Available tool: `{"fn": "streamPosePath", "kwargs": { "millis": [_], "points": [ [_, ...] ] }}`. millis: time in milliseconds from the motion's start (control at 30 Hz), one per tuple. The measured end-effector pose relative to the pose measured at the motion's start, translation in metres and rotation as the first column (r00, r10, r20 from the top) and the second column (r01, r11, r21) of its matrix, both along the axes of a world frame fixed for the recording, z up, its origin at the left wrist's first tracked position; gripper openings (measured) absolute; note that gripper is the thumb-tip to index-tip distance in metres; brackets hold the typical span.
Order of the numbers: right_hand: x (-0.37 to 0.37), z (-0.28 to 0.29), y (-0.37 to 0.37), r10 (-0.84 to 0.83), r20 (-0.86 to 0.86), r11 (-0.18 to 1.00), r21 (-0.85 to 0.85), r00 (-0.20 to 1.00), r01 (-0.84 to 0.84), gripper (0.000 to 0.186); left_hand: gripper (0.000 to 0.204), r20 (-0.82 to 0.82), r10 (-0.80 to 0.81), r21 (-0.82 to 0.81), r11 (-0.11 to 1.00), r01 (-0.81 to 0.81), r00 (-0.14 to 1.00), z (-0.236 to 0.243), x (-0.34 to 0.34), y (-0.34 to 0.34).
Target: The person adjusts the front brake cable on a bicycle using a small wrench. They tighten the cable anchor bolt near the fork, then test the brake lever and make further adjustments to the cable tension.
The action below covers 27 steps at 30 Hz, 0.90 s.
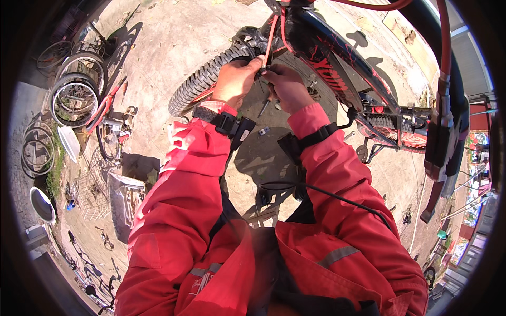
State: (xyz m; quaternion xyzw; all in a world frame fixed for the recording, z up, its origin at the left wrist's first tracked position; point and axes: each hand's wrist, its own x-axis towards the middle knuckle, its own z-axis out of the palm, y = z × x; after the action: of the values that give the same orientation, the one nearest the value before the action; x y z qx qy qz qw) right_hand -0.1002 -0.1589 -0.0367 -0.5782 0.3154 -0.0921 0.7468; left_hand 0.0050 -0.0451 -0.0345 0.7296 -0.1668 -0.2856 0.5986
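Red cable: the red cable (271, 39) is seen just right of the front tire (197, 84), with its lower end brought right down to the fingers, so pretty much all of its visible length sits on the far side of them.
Long axis: pointed away from the wearer, tipped a bit rightward at the far end, so it's crossed with the tire's slant rather than lined up.
Left hand: the nearer one, tbh; the left hand (235, 80) is held over the tire's right edge, its thumb and finger apparently pinched on the cable's lower end.
Right hand: the right hand (289, 88) is kept farther right of the tire, fingertips curled in just beside the left's; whether anything is clamped there can't be told.
Bike frame: the dark frame (311, 39) is set right of the tire, beyond the cable.
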Motion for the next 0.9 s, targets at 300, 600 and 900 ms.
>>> {"fn": "streamPosePath", "kwargs": {
  "millis": [300, 600, 900],
  "points": [
    [0.002, 0.003, 0.002, -0.014, -0.026, 0.982, 0.188, 1.000, 0.019, 0.007, 0.059, 0.088, 0.037, -0.041, 0.999, -0.033, 0.995, 0.001, -0.005, 0.001],
    [0.006, 0.001, 0.005, -0.034, -0.042, 0.985, 0.166, 0.999, 0.040, 0.009, 0.061, 0.106, 0.030, -0.009, 1.000, -0.030, 0.994, -0.005, -0.002, 0.000],
    [-0.024, -0.026, 0.021, 0.018, 0.038, 0.967, -0.256, 0.999, -0.008, 0.029, 0.057, 0.033, 0.012, -0.133, 0.991, -0.007, 0.999, -0.020, 0.004, -0.005]
  ]
}}
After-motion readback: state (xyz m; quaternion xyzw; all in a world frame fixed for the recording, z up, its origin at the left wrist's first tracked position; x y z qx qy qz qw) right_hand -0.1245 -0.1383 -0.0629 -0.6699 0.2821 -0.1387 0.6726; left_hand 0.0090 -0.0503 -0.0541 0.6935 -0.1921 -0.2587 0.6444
